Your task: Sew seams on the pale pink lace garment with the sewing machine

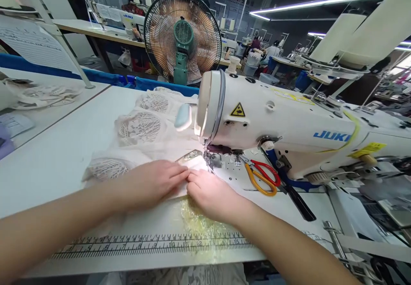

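Note:
White lace fabric (141, 124) with round openwork motifs lies across the table and runs to the needle area of a white JUKI sewing machine (272, 118). My left hand (154, 184) is over the near part of the fabric, fingers together and bent onto its edge. Touching its fingertips, my right hand (213, 195) is closed on the same edge, just in front of the presser foot (210, 160). The fabric between the fingers is mostly hidden. A crumpled piece of clear yellowish film (195, 218) lies under my right hand.
Scissors with red and orange handles (263, 178) and a black-handled tool (300, 201) lie right of the needle. A printed ruler (154, 246) runs along the front edge. A large fan (183, 38) stands behind the table. Other people work far back.

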A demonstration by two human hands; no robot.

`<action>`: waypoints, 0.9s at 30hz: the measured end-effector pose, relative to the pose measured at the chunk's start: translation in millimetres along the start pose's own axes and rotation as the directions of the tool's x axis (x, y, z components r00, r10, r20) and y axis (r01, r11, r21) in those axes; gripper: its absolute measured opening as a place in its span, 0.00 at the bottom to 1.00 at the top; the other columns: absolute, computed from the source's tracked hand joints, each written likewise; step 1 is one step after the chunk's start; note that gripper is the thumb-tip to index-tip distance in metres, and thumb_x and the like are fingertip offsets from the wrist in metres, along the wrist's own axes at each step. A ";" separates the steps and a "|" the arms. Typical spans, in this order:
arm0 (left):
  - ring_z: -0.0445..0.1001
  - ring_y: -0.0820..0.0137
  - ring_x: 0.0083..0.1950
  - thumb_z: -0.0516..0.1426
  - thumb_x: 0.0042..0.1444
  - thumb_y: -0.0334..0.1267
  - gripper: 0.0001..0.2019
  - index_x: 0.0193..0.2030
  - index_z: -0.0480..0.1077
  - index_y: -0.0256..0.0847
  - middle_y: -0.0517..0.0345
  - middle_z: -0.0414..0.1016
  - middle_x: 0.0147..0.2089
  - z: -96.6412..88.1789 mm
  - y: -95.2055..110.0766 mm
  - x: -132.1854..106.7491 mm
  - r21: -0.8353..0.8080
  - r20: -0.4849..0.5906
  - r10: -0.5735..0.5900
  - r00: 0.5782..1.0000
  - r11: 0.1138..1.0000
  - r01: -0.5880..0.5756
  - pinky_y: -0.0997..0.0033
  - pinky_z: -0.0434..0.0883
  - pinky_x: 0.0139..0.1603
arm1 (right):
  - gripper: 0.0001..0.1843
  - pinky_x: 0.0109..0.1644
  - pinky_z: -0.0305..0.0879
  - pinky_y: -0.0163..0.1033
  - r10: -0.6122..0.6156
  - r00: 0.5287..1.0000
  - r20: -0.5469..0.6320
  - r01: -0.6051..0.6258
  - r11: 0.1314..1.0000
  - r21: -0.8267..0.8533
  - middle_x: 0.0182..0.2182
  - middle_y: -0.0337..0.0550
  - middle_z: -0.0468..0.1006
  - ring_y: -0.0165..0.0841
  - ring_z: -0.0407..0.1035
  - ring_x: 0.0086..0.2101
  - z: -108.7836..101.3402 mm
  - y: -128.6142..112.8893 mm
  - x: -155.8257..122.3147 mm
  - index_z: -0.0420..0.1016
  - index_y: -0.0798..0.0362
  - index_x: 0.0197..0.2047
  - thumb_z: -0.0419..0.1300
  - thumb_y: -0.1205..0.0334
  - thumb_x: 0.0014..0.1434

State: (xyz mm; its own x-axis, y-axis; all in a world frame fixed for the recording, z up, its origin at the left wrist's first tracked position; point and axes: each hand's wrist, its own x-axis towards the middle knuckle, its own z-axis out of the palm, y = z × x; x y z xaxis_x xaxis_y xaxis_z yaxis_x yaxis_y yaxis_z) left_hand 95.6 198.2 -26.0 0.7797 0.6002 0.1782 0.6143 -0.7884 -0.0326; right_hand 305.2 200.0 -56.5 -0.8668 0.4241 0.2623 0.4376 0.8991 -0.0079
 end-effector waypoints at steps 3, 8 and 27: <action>0.69 0.60 0.55 0.41 0.66 0.39 0.21 0.55 0.68 0.33 0.50 0.70 0.58 15.0 12.3 -19.5 0.126 -0.030 0.038 0.999 0.991 -0.034 0.60 0.64 0.52 | 0.11 0.57 0.62 0.46 0.057 0.997 -0.057 -0.060 0.997 -0.058 0.50 0.54 0.73 0.42 0.65 0.52 -1.6 -7.8 -19.0 0.73 0.61 0.43 0.53 0.72 0.58; 0.71 0.59 0.46 0.50 0.62 0.41 0.17 0.49 0.71 0.31 0.47 0.73 0.54 21.4 28.4 -14.7 0.174 -0.021 -0.077 0.997 0.982 0.079 0.59 0.66 0.43 | 0.18 0.57 0.64 0.45 0.093 0.977 -0.194 -0.118 0.985 -0.122 0.53 0.52 0.73 0.41 0.65 0.54 1.8 -18.9 -42.6 0.70 0.62 0.52 0.48 0.71 0.61; 0.73 0.67 0.48 0.47 0.61 0.31 0.13 0.43 0.73 0.39 0.51 0.77 0.48 14.8 14.8 24.1 -0.097 -0.019 0.079 0.997 0.992 -0.081 0.70 0.67 0.49 | 0.21 0.56 0.65 0.48 0.116 0.989 -0.087 -0.123 0.989 -0.081 0.53 0.58 0.72 0.42 0.65 0.54 1.7 -19.9 -45.5 0.69 0.64 0.54 0.49 0.63 0.61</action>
State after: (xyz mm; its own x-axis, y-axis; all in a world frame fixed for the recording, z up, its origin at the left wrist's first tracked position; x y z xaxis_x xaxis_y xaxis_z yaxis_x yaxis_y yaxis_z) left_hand 125.3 203.1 -36.7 0.8235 0.5334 0.1934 0.5349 -0.8435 0.0486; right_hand 335.5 163.0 -70.0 -0.7861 0.5142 0.3428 0.5586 0.8286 0.0381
